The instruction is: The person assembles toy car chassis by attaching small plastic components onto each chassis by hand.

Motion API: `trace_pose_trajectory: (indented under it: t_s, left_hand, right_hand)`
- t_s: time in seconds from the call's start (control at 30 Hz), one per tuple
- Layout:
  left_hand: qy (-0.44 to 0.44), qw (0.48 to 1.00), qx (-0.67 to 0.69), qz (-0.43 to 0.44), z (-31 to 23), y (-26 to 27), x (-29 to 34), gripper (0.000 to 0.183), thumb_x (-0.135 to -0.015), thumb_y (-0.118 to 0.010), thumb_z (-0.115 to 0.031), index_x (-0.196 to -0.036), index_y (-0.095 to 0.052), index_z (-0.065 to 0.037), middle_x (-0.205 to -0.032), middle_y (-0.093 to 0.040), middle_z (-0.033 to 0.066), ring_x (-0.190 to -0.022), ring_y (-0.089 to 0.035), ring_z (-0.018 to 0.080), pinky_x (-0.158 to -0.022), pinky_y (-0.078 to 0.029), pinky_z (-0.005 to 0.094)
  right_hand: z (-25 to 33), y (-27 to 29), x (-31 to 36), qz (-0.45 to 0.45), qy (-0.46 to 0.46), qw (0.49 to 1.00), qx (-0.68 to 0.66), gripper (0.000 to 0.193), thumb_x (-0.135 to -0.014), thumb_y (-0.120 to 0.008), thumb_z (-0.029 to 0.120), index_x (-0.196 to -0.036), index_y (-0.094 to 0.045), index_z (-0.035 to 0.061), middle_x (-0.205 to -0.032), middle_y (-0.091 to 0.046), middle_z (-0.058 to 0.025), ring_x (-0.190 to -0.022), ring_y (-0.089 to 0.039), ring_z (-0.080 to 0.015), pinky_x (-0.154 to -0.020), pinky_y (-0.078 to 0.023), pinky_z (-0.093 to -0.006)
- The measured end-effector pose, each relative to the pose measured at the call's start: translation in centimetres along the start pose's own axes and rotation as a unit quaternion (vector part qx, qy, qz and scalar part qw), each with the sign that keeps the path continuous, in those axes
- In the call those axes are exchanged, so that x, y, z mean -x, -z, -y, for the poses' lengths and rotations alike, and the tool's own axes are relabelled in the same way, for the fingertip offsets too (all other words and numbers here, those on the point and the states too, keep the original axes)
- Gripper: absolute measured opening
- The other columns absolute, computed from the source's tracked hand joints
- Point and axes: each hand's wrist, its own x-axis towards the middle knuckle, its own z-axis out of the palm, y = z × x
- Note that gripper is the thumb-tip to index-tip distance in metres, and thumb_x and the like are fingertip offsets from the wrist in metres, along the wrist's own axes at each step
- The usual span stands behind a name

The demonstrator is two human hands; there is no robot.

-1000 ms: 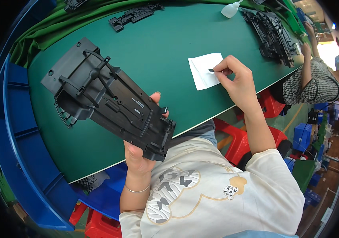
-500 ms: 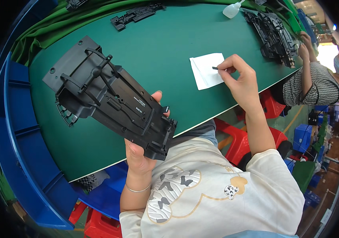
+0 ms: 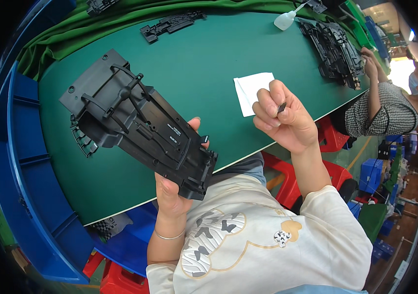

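A long black plastic toy-car chassis [image 3: 152,130] lies tilted in my left hand [image 3: 172,193], which grips it at its near end, thumb on one side and fingers on the other. A small dark tab [image 3: 205,139] sticks up at the chassis edge beside my fingertips. To the right, my right hand [image 3: 287,115] is turned palm up and pinches a small flat dark piece [image 3: 281,107] between thumb and fingers. Partly behind that hand, a white paper sheet [image 3: 246,93] rests on the green table [image 3: 209,63].
Blue bins [image 3: 32,161] line the left side. A black chassis part [image 3: 172,25] lies at the far edge, near a white squeeze bottle [image 3: 285,20]. Stacked black chassis parts [image 3: 334,51] stand at the far right, beside another person [image 3: 385,110]. Red stools [image 3: 292,176] are below the table.
My right hand has moved back from the paper toward me and turned palm up, bringing the small dark piece with it. The chassis stays almost in place in my left hand.
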Motion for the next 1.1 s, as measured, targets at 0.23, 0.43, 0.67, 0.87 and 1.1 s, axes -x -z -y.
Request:
trace_pose_trajectory:
  t_s: [0.23, 0.43, 0.67, 0.87, 1.1]
  left_hand:
    - [-0.01, 0.996, -0.048, 0.081, 0.0, 0.9, -0.1, 0.086, -0.071, -0.055, -0.056, -0.131, -0.017, -0.007, -0.13, -0.026, 0.0213, -0.118, -0.034, 0.0251, -0.095, -0.035, 0.0404]
    - [-0.013, 0.996, -0.036, 0.082, 0.1, 0.9, -0.1, 0.085, -0.072, -0.055, -0.054, -0.131, -0.017, -0.007, -0.13, -0.026, 0.0221, -0.119, -0.032, 0.0252, -0.096, -0.035, 0.0407]
    - [-0.011, 0.996, -0.033, 0.084, 0.0, 0.8, -0.1, 0.084, -0.072, -0.055, -0.053, -0.131, -0.018, -0.008, -0.129, -0.026, 0.0225, -0.12, -0.03, 0.0263, -0.095, -0.035, 0.0423]
    - [-0.011, 0.996, -0.033, 0.079, 0.1, 0.8, -0.1, 0.083, -0.072, -0.055, -0.053, -0.132, -0.018, -0.008, -0.129, -0.026, 0.0227, -0.121, -0.029, 0.0267, -0.095, -0.035, 0.0427]
    - [-0.009, 0.996, -0.032, 0.078, 0.2, 0.8, -0.2, 0.084, -0.072, -0.055, -0.053, -0.132, -0.018, -0.008, -0.129, -0.026, 0.0226, -0.12, -0.03, 0.0269, -0.095, -0.035, 0.043]
  right_hand:
    - [0.1, -0.4, 0.0, -0.031, 0.011, 0.999, 0.042, 0.011, -0.077, -0.057, 0.005, -0.082, -0.048, 0.0088, -0.077, -0.049, -0.0018, -0.069, -0.045, -0.0115, -0.063, -0.036, -0.0238]
    - [1.1, 0.9, 0.0, -0.221, 0.128, 0.652, 0.714, 0.012, -0.068, -0.055, -0.007, -0.075, -0.052, 0.0013, -0.071, -0.052, -0.0049, -0.066, -0.051, -0.0151, -0.059, -0.041, -0.0262]
    - [0.9, 2.0, -0.2, -0.211, 0.12, 0.594, 0.767, 0.011, -0.066, -0.055, -0.008, -0.074, -0.051, -0.0006, -0.069, -0.051, -0.0063, -0.062, -0.05, -0.0165, -0.057, -0.041, -0.0262]
    - [0.9, 2.0, -0.5, -0.199, 0.128, 0.585, 0.776, 0.012, -0.065, -0.055, -0.009, -0.074, -0.051, -0.0017, -0.069, -0.051, -0.0057, -0.061, -0.05, -0.0142, -0.057, -0.041, -0.0236]
    - [0.9, 2.1, -0.7, -0.185, 0.116, 0.569, 0.792, 0.012, -0.065, -0.056, -0.009, -0.074, -0.051, -0.002, -0.069, -0.051, -0.0062, -0.061, -0.049, -0.0143, -0.057, -0.041, -0.024]
